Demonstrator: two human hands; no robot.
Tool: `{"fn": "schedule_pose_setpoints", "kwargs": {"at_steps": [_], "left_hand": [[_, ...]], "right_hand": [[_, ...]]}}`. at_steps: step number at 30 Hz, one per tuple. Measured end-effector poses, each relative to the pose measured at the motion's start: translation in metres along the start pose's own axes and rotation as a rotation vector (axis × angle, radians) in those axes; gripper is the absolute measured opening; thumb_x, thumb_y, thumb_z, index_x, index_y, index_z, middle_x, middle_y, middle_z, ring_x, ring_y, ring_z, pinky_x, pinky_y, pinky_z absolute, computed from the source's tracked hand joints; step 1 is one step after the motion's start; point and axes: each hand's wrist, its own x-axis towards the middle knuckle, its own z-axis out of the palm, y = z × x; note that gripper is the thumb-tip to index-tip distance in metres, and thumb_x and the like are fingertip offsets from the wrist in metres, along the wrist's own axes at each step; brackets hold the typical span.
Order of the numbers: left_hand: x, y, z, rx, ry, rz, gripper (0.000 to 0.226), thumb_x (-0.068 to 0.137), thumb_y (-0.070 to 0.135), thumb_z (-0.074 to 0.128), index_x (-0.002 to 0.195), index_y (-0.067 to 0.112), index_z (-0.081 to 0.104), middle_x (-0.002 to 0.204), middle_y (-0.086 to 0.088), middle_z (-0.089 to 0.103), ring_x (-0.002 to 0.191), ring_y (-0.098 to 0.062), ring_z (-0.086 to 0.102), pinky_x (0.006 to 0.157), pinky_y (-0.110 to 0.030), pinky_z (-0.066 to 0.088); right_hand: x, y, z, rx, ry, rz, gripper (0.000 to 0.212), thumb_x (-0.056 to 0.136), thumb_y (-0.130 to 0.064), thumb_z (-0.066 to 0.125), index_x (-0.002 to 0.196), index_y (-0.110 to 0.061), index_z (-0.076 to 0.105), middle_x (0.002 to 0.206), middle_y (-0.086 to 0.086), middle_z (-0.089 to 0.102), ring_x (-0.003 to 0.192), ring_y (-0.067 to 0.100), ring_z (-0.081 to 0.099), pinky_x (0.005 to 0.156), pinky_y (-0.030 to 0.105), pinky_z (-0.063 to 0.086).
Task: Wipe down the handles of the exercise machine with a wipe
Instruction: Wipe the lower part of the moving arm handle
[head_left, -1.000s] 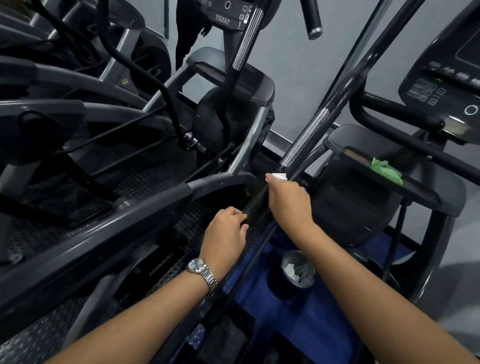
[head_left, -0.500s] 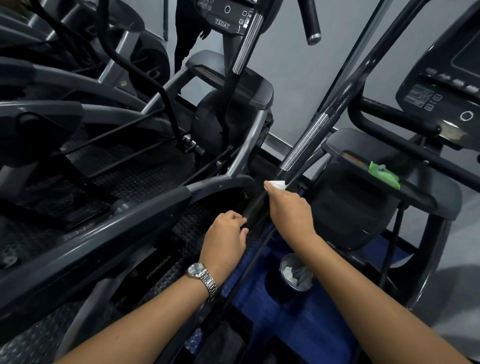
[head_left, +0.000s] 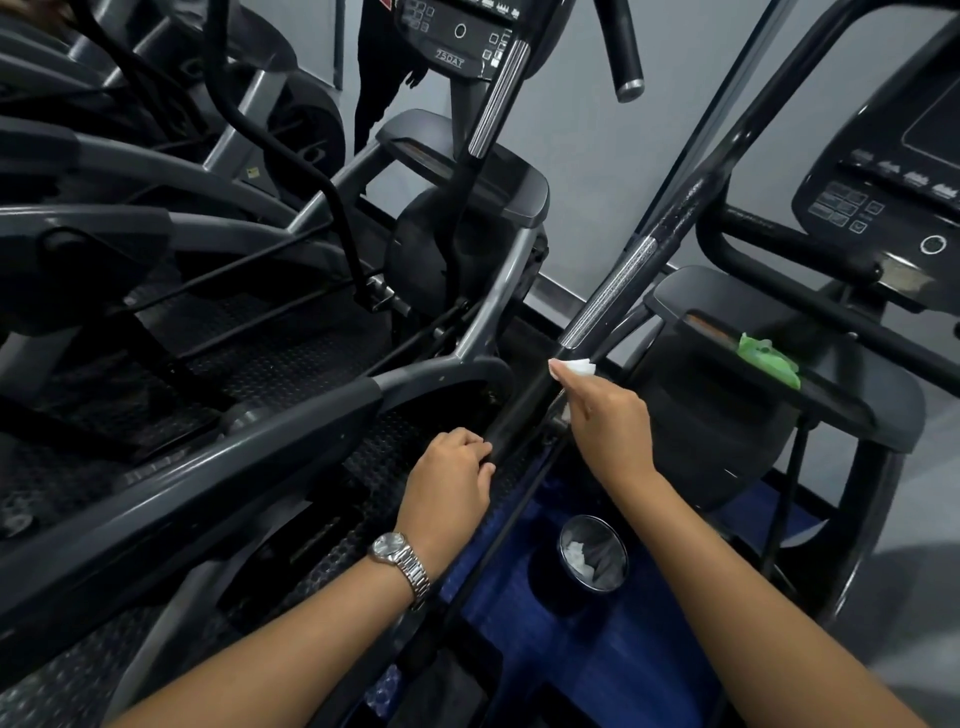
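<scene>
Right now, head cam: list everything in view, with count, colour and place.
handle bar: 1, black with a silver ribbed section, runs diagonally from bottom centre to top right
wipe: 1, white, against the handle bar just below the silver section
green cloth: 1, green, on the right machine's shelf
bin: 1, dark, white scraps inside, on the floor between the forearms
consoles: 2, black, top centre and far right
floor mat: 1, blue, under the bin
watch: 1, silver, left wrist
left hand: 1, grips the handle bar low down
right hand: 1, holds the wipe to the bar
</scene>
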Motion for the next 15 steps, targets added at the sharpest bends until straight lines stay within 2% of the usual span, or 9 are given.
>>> {"fn": "schedule_pose_setpoints", "kwargs": {"at_steps": [5, 9, 11, 13, 15], "left_hand": [[-0.001, 0.000, 0.000, 0.007, -0.007, -0.002, 0.029, 0.092, 0.024, 0.057, 0.118, 0.015, 0.065, 0.114, 0.008, 0.060, 0.106, -0.008, 0.053, 0.088, -0.016, 0.040], [-0.001, 0.000, 0.000, 0.001, -0.005, -0.002, 0.029, 0.093, 0.025, 0.056, 0.119, 0.015, 0.064, 0.115, 0.008, 0.060, 0.107, -0.007, 0.053, 0.088, -0.015, 0.040], [0.000, 0.000, 0.000, 0.001, -0.002, 0.001, 0.029, 0.093, 0.025, 0.056, 0.119, 0.015, 0.064, 0.115, 0.009, 0.060, 0.107, -0.007, 0.052, 0.087, -0.012, 0.037], [0.000, 0.000, 0.001, 0.000, 0.003, 0.001, 0.029, 0.093, 0.025, 0.056, 0.119, 0.016, 0.064, 0.115, 0.009, 0.059, 0.106, -0.006, 0.052, 0.084, -0.009, 0.034], [0.000, 0.000, 0.001, 0.004, 0.005, 0.006, 0.029, 0.093, 0.026, 0.056, 0.119, 0.016, 0.064, 0.114, 0.010, 0.059, 0.105, -0.006, 0.052, 0.084, -0.009, 0.033]], "right_hand": [[0.001, -0.002, 0.010, 0.058, 0.004, 0.021, 0.037, 0.087, -0.004, 0.065, 0.121, -0.019, 0.066, 0.086, 0.002, 0.074, 0.068, 0.021, 0.069, 0.056, 0.037, 0.057], [-0.017, 0.012, 0.007, 0.165, 0.066, 0.071, 0.036, 0.089, -0.004, 0.065, 0.120, -0.021, 0.066, 0.083, -0.001, 0.073, 0.066, 0.014, 0.067, 0.061, 0.032, 0.057], [-0.021, 0.011, 0.006, 0.363, 0.129, 0.198, 0.029, 0.089, -0.006, 0.065, 0.117, -0.015, 0.068, 0.090, 0.002, 0.075, 0.079, 0.012, 0.070, 0.074, 0.026, 0.058], [-0.024, 0.002, 0.003, 0.607, 0.233, 0.440, 0.023, 0.090, -0.009, 0.064, 0.113, -0.009, 0.069, 0.102, -0.001, 0.073, 0.097, 0.006, 0.068, 0.088, 0.022, 0.054], [-0.026, -0.008, 0.004, 0.744, 0.348, 0.655, 0.020, 0.091, -0.012, 0.063, 0.109, -0.008, 0.071, 0.099, -0.005, 0.073, 0.096, 0.006, 0.068, 0.087, 0.021, 0.053]]}}
